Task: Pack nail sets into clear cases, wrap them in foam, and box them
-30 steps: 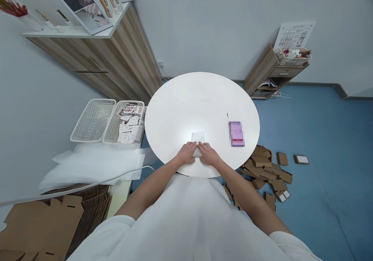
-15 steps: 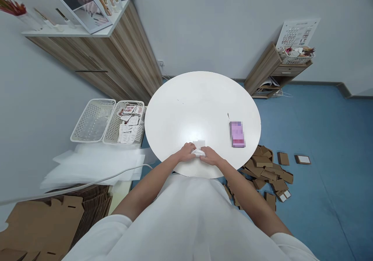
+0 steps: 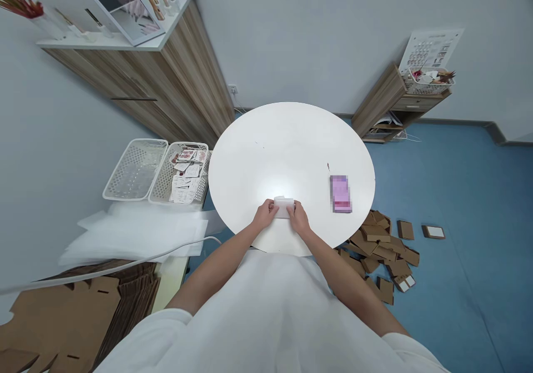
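A small white folded packet (image 3: 283, 206) lies near the front edge of the round white table (image 3: 287, 145). My left hand (image 3: 265, 215) grips its left end with curled fingers. My right hand (image 3: 298, 216) grips its right end the same way. Both hands rest on the tabletop, one on each side of the packet. A pink and purple box (image 3: 340, 193) lies on the table to the right, apart from my hands.
Two white perforated baskets (image 3: 137, 169) stand at the left, one with several printed cards (image 3: 185, 176). White foam sheets (image 3: 133, 234) and flat brown cardboard (image 3: 75, 312) lie below them. Small brown boxes (image 3: 383, 248) are scattered on the blue floor at the right.
The white piece was flatter and reached farther up the table; now it is folded into a compact packet, and my hands have shifted from on top of it to its two ends.
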Demonstrator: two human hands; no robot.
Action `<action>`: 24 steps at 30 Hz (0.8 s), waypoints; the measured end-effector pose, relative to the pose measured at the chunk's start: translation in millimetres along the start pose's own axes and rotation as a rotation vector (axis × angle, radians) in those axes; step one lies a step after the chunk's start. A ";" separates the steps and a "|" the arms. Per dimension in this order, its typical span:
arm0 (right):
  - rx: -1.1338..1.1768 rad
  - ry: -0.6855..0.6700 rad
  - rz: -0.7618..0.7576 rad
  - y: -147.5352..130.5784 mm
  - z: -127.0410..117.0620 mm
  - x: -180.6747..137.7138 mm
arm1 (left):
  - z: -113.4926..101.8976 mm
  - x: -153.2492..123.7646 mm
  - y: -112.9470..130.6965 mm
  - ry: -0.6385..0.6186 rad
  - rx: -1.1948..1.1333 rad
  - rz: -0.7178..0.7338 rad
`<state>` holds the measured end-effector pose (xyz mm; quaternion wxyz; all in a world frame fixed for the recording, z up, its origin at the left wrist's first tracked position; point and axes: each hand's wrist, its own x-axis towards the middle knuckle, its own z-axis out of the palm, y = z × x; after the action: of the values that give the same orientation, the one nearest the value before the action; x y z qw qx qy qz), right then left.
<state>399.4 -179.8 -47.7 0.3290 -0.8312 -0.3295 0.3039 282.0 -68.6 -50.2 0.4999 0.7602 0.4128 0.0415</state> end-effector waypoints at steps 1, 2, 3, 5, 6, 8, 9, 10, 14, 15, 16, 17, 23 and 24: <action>-0.033 0.036 -0.025 1.4 2.2 -2.3 | 1.3 2.1 -0.3 0.001 0.018 -0.008; -0.079 0.073 -0.057 3.2 4.0 -5.0 | 2.3 4.2 -0.3 0.008 0.045 -0.015; -0.134 0.104 -0.092 5.5 5.2 -8.0 | 3.1 6.1 -0.1 0.025 0.080 -0.021; -0.251 0.112 -0.172 10.6 6.3 -14.4 | 3.9 8.8 1.0 0.089 0.146 -0.027; -0.305 0.087 -0.208 13.3 6.3 -17.3 | 4.1 9.7 1.6 0.126 0.167 -0.019; -0.399 0.013 -0.246 17.9 6.1 -22.0 | 4.7 11.0 3.3 0.171 0.182 0.032; -0.439 -0.019 -0.247 19.6 6.1 -23.5 | 5.1 11.8 4.2 0.166 0.181 0.070; -0.473 -0.043 -0.242 20.8 6.3 -24.4 | 5.4 12.9 5.4 0.147 0.181 0.106; -0.574 -0.062 -0.222 21.8 8.8 -24.9 | 4.8 21.6 10.3 0.076 0.208 0.104; -0.587 -0.064 -0.223 21.5 9.4 -24.9 | 4.0 24.1 11.1 0.070 0.214 0.085; -0.594 -0.065 -0.227 21.3 9.8 -25.1 | 3.0 26.1 11.6 0.063 0.213 0.069; -0.595 -0.067 -0.230 21.2 10.0 -25.5 | 2.2 27.4 11.6 0.056 0.204 0.053; -0.508 -0.122 -0.171 21.3 3.3 -30.7 | 5.6 10.8 3.1 0.079 0.067 -0.011; -0.482 -0.142 -0.152 21.2 1.1 -31.1 | 7.3 5.0 1.4 0.089 0.047 -0.016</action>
<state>387.4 -214.7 -55.2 0.1195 -0.8351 -0.4761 0.2484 289.5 -70.7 -54.5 0.4633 0.7659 0.4416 0.0618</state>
